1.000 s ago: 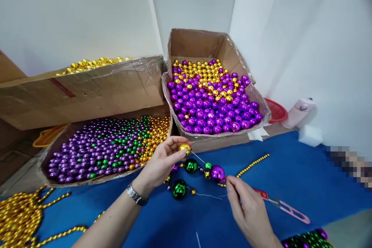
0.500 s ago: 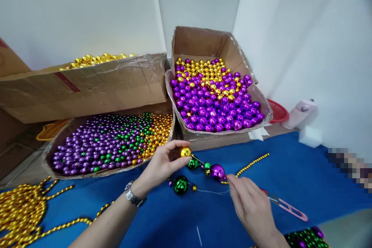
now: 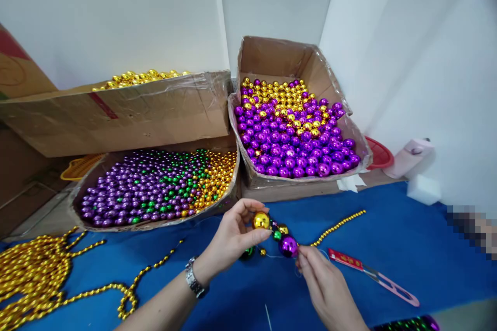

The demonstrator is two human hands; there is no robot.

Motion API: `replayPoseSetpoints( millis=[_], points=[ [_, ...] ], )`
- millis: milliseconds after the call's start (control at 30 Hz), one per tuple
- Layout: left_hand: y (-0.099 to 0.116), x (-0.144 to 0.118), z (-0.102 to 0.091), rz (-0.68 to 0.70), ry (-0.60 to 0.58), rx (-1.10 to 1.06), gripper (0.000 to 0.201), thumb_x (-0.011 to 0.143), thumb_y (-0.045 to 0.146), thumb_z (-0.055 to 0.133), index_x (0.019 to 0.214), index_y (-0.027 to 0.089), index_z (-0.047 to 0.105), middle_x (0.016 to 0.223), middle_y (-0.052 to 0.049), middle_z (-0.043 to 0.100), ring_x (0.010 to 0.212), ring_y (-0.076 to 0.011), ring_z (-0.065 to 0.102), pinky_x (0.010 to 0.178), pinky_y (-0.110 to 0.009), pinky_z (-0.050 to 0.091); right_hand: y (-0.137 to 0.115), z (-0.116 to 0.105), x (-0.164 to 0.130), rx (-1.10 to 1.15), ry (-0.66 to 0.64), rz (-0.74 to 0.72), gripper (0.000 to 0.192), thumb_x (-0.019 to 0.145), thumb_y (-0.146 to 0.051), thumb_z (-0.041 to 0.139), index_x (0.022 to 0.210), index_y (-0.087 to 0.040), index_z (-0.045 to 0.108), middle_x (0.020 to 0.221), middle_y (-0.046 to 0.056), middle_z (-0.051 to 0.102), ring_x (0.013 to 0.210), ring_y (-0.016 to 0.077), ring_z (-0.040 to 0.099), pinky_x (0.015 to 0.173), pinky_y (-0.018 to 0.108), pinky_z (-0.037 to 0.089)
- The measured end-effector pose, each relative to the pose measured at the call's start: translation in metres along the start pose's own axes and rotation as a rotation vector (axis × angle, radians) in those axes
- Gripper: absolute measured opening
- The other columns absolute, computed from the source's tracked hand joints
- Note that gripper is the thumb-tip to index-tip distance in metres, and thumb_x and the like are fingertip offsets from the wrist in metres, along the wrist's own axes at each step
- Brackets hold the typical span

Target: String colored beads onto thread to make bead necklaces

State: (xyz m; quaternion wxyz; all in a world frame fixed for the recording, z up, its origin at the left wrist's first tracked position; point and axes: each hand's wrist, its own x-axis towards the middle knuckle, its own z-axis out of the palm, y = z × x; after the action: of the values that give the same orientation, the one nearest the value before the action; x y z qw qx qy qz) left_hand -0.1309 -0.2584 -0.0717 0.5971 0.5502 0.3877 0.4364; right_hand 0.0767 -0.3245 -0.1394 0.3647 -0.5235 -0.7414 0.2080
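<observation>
A: Item one, far left: gold bead chain [image 3: 31, 279], heaped loose on blue table cover [image 3: 407, 238]. Risk?

B: Low. Well apart from both hands. Possible snag only if dragged by a sleeve or wrist.

A: Item two, left hand [image 3: 233, 238].

B: Closed on gold ball [image 3: 261, 220], pinched between thumb and fingertips, held just above the cover in front of the low box of small beads [image 3: 155, 186]. Likely fault: smooth, shiny ball slipping out of the pinch and rolling off.

A: Item three, strand between the hands.

B: Small green bead [image 3: 277, 235] and purple ball [image 3: 288, 245] strung on thin thread, barely visible. Larger green ball [image 3: 247, 253] half hidden beneath the left hand. Likely fault: thread slackening or pulling free, beads sliding off the open end.

A: Item four, right hand [image 3: 326, 284].

B: Fingertips pinched shut just under the purple ball, apparently on the thread; thread itself too fine to confirm. Pink scissors [image 3: 375, 275] lying near, to the right, untouched.
</observation>
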Motion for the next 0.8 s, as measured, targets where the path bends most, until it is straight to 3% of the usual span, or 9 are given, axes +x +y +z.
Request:
replayPoseSetpoints(
  millis=[200, 533, 800],
  points=[
    [-0.002, -0.005, 0.001, 0.014, -0.027, -0.01, 0.037, 0.069, 0.02, 0.074, 0.1, 0.018, 0.054, 0.1, -0.006, 0.06, 0.084, -0.0154, 0.056, 0.073, -0.026, 0.046, 0.013, 0.007, -0.003, -0.114, 0.111, -0.053, 0.025, 0.095, -0.023, 0.035, 0.106, -0.021, 0.057, 0.084, 0.005, 0.056, 0.071, 0.0141, 0.061, 0.064, 0.021, 0.051],
    [-0.002, -0.007, -0.01, -0.093, 0.032, -0.074, 0.036, 0.064, 0.02, 0.078, 0.095, 0.016, 0.06, 0.094, -0.005, 0.062, 0.078, -0.0144, 0.056, 0.067, -0.024, 0.046, 0.002, 0.006, -0.001, 0.006, 0.073, -0.032, 0.023, 0.095, -0.025, 0.039, 0.102, -0.021, 0.061, 0.081, 0.005, 0.059, 0.075, 0.0159, 0.061, 0.067, 0.022, 0.051],
    [-0.007, -0.013, -0.018, -0.119, 0.039, -0.22, 0.032, 0.069, 0.019, 0.074, 0.097, 0.016, 0.058, 0.103, -0.007, 0.061, 0.079, -0.0132, 0.056, 0.066, -0.024, 0.048, -0.007, 0.015, -0.002, 0.142, 0.024, 0.031, 0.023, 0.095, -0.029, 0.04, 0.091, -0.022, 0.062, 0.076, 0.002, 0.057, 0.066, 0.013, 0.059, 0.057, 0.018, 0.047]
  ],
)
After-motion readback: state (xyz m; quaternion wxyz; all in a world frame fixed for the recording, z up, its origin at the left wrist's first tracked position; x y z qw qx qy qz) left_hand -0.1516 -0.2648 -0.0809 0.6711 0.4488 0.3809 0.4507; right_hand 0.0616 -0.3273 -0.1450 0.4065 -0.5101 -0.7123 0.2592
